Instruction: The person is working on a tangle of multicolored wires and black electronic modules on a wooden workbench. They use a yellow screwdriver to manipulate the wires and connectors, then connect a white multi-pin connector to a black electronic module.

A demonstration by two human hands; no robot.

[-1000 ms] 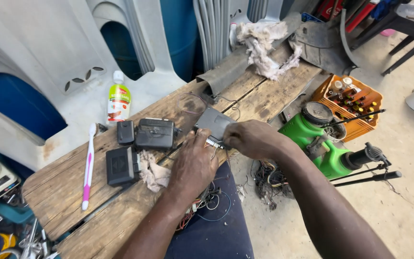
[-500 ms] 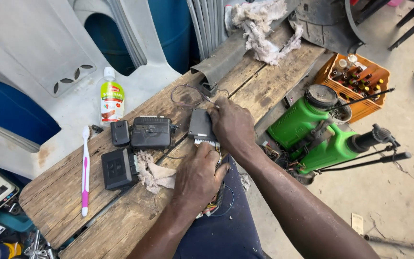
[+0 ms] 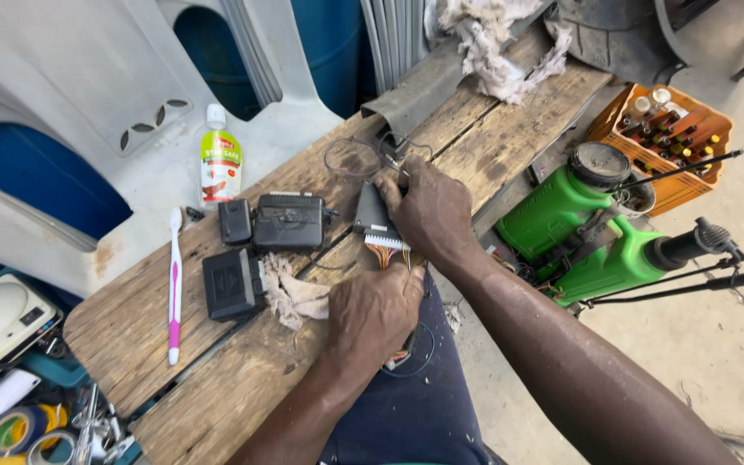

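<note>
Two hands on a grey module at the plank's edge

Right hand (image 3: 428, 211) lies spread over the grey module (image 3: 370, 211) beside its white connector (image 3: 382, 241); left hand (image 3: 376, 314) is closed around the wire bundle (image 3: 382, 256). Black boxes (image 3: 288, 221), a rag (image 3: 294, 293) and a toothbrush (image 3: 174, 284) crowd the left; bare bench (image 3: 510, 129) lies beyond. A green sprayer (image 3: 579, 224) stands off the near edge.

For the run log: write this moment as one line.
right hand: pressing grey module on bench | left hand: at wire plug | rag beside
</note>
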